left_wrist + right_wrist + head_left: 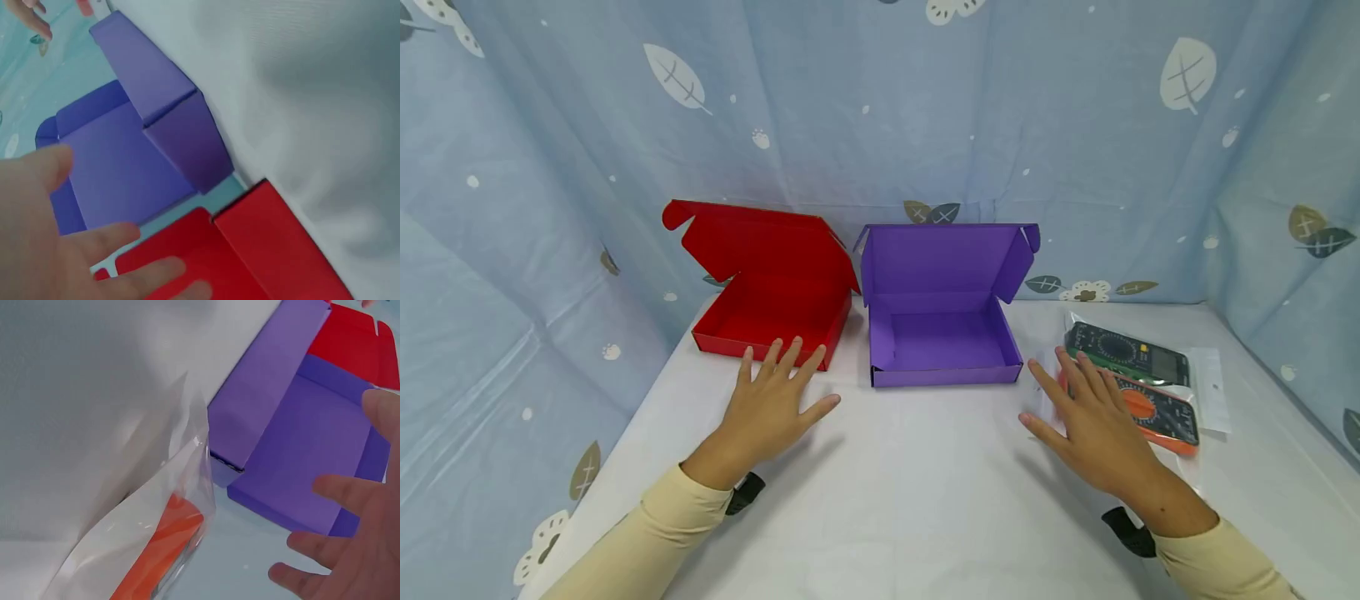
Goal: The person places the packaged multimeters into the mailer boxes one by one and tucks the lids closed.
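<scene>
Two multimeters, two boxes and two hands show. The green-edged multimeter (1138,356) and the orange-edged multimeter (1161,414) lie close together on the white tabletop (910,500), at the person's right, with the orange-edged one nearer the person. The red box (775,312) stands toward the left and the purple box (943,337) in the middle, both with lids raised.

The right hand (1093,433) has its fingers straight and spread; in the head view they cover the left end of the multimeters, while the right wrist view shows the packaged orange part apart from the fingertips. The left hand (767,417), fingers likewise extended and fanned, is held above the tabletop, its fingertips overlapping the front wall of the red box in the head view.

Both multimeters have black faces. The green-edged one carries a dark dial and a grey screen at its right end; the orange-edged one has a bright orange dial. Clear plastic packaging (1213,392) wraps them, though its glare makes it hard to say how many bags there are.
</scene>
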The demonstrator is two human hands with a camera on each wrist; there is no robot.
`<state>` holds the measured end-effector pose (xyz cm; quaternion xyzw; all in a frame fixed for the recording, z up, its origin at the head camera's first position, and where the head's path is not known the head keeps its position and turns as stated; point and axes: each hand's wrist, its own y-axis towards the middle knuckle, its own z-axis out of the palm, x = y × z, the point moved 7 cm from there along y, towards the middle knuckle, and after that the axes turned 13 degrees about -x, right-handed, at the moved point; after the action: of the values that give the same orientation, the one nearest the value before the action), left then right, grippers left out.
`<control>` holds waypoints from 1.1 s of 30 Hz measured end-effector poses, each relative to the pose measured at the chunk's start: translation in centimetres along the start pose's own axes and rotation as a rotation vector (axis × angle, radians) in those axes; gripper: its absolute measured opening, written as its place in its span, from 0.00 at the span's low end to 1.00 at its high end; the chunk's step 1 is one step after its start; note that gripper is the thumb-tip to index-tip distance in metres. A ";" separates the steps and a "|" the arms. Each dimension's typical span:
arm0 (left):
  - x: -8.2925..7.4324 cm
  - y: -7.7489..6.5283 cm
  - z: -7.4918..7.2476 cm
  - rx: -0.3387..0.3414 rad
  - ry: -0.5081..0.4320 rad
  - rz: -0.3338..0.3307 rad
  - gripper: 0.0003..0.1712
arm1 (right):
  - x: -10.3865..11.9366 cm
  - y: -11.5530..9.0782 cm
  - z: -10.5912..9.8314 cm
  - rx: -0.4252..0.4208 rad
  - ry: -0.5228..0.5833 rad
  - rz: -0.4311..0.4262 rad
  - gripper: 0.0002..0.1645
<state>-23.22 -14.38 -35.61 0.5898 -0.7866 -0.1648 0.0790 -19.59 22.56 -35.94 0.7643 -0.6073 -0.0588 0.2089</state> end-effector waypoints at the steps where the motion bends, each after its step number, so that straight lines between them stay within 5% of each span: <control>1: -0.2 0.1 -0.1 -0.022 -0.016 0.002 0.43 | 0.1 0.1 -0.1 -0.010 0.001 -0.004 0.45; 6: -1.2 1.5 -0.5 -0.120 -0.123 0.005 0.35 | 0.5 0.3 -0.9 -0.113 0.011 -0.058 0.37; 10: -2.0 3.0 0.2 -0.137 -0.184 0.000 0.29 | 1.0 0.3 -1.3 -0.163 0.050 -0.069 0.32; 22: -2.9 7.0 4.5 -0.005 -0.243 -0.105 0.29 | 2.3 -0.5 -0.1 -0.106 0.078 -0.069 0.30; 33: -3.9 8.1 5.6 0.063 -0.220 -0.134 0.33 | 2.5 -0.6 0.4 -0.080 0.067 -0.068 0.30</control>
<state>-31.19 -7.72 -37.69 0.6215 -0.7543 -0.2084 -0.0373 -18.51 20.24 -36.13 0.7770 -0.5709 -0.0644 0.2573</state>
